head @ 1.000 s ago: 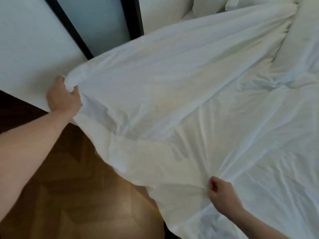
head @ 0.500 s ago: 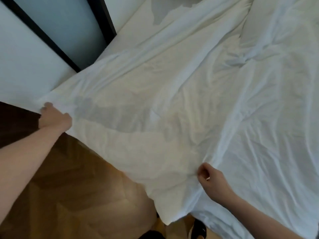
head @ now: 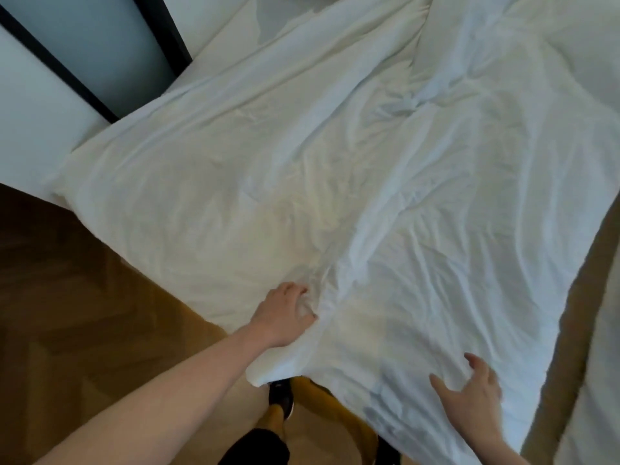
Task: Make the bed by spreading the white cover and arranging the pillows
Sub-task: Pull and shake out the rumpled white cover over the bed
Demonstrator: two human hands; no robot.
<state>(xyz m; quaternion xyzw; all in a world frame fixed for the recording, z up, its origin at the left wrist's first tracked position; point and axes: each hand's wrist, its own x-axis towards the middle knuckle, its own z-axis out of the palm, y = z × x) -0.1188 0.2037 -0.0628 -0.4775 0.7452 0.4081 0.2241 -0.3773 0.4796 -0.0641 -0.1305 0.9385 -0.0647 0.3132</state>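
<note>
The white cover (head: 335,196) lies spread over the bed, beyond both sets of fingers. The left hand (head: 285,313) bunches a fold between curled fingers and thumb – the right hand (head: 469,394) rests splayed, fingers released, near the hanging edge.

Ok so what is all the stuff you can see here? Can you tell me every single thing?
cover: one, white, wrinkled, spread over the bed from the near corner up to the top of the picture.
mattress: one, beige, bare strip along the right edge beside the cover.
floor: one, brown wood, lower left beside the bed.
wall panels: pale blue-white with black strips between them, upper left.
shoe: one plainly seen, black, on the floor under the hanging cover corner.
left hand: one, fingers curled into a bunch of the cover near the bed's corner.
right hand: one, fingers spread, resting on the cover at the lower right.
</note>
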